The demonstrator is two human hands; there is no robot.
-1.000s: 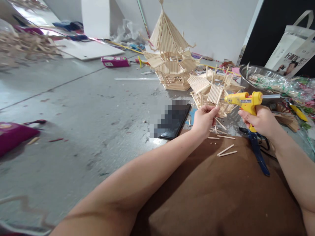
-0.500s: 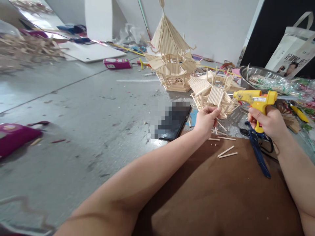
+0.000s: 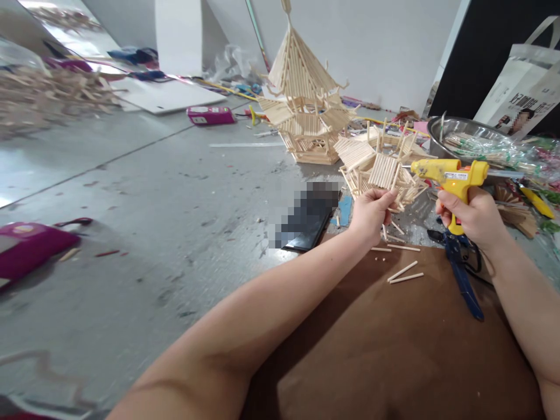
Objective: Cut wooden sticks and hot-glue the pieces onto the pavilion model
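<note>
My right hand (image 3: 470, 216) is wrapped round the handle of a yellow glue gun (image 3: 459, 175), whose nozzle points left at a small stick structure (image 3: 382, 169). With thumb and fingers pinched together, my left hand (image 3: 374, 213) holds a thin wooden stick (image 3: 396, 175) against the front of that structure, beside a slatted roof panel. Behind it to the left stands a taller stick pagoda (image 3: 306, 99) with a pointed roof. Several short sticks (image 3: 405, 271) lie on the brown cloth (image 3: 394, 350) in front of my hands.
Blue-handled pliers (image 3: 464, 280) lie below my right hand. A dark phone (image 3: 310, 219) is left of my left hand. Behind the glue gun are a metal bowl (image 3: 437, 131) and plastic wrapping. Two purple packs (image 3: 212, 115) rest on the grey floor (image 3: 153, 192).
The glue gun and my right hand have shifted slightly left, bringing the nozzle closer to the stick. My left hand has barely moved. The view has shifted a little.
</note>
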